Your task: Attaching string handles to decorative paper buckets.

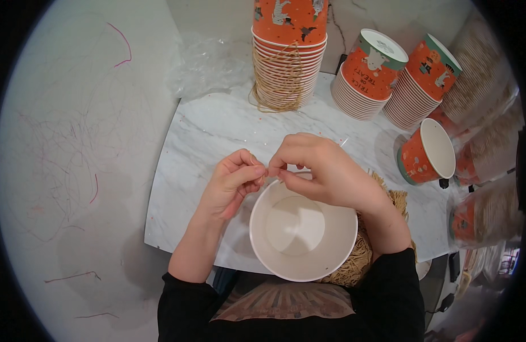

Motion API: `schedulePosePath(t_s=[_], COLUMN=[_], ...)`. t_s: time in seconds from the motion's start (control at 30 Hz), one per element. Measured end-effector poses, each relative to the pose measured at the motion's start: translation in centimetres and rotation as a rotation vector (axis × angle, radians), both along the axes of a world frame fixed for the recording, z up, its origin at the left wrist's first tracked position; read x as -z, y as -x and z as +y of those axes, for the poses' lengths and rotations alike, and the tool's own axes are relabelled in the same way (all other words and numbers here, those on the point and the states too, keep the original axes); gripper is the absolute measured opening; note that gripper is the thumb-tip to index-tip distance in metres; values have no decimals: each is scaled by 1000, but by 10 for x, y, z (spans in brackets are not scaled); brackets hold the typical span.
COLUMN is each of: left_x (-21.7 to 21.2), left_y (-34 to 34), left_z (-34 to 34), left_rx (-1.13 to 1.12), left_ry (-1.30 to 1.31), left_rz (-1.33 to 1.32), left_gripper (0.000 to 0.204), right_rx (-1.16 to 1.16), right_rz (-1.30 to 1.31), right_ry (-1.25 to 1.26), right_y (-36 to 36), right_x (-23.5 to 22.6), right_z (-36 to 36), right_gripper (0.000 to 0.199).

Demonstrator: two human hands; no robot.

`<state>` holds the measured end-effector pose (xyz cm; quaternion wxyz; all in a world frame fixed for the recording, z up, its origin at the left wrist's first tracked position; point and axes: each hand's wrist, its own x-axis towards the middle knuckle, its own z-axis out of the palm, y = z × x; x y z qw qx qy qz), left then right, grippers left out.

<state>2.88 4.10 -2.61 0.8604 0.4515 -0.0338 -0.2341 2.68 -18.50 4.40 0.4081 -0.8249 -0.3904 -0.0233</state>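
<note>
A large paper bucket (297, 225) with a white inside stands mouth up close to my body. Over its far rim my two hands meet, fingertips nearly touching. My left hand (237, 179) is closed in a pinch, just left of the rim. My right hand (314, 168) also pinches with thumb and forefinger, its palm hanging above the bucket's far side. Whatever small thing sits between the fingertips is too small to make out. Beside the bucket, partly under my right forearm, lies a bundle of tan cords (357, 259).
At the back stands a tall stack of upturned orange buckets (288, 74) with tan cord loops hung over it. Shorter orange stacks (368, 77) rise to its right. A single orange bucket (425, 153) stands at the right edge, near plastic-wrapped stacks (488, 154). Clear plastic film (209, 65) lies back left.
</note>
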Motion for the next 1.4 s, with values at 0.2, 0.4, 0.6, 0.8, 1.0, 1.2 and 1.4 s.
schedulePosePath(t_s=[0.2,0.4,0.6,0.8,1.0,1.2,1.4], left_x=[0,-2,-9,3,-8,-9,-7], left_y=[0,11,22,15,13,13,9], left_z=[5,-7,-20,-10,-18,-10,-3], left_rx=[24,-103,-163,-103,-124,-398,-49], left_ry=[-8,-17,-9,-64,-44,-235,-251], left_rz=[15,34,58,52,126,-243,-409], left_gripper=[16,16,13,8,30,30,26], right_rx=[88,201,269,260,232,237,170], right_rz=[-96,-359,-444,-495,-459,-351,-320], right_ry=[76,211,308,268,210,200,170], right_y=[13,22,25,21,19,17,17], right_x=[-9,-6,-2,1,-8,-14,-13], right_z=[10,20,24,23,19,14,15], right_gripper=[18,35,27,18,18,15,12])
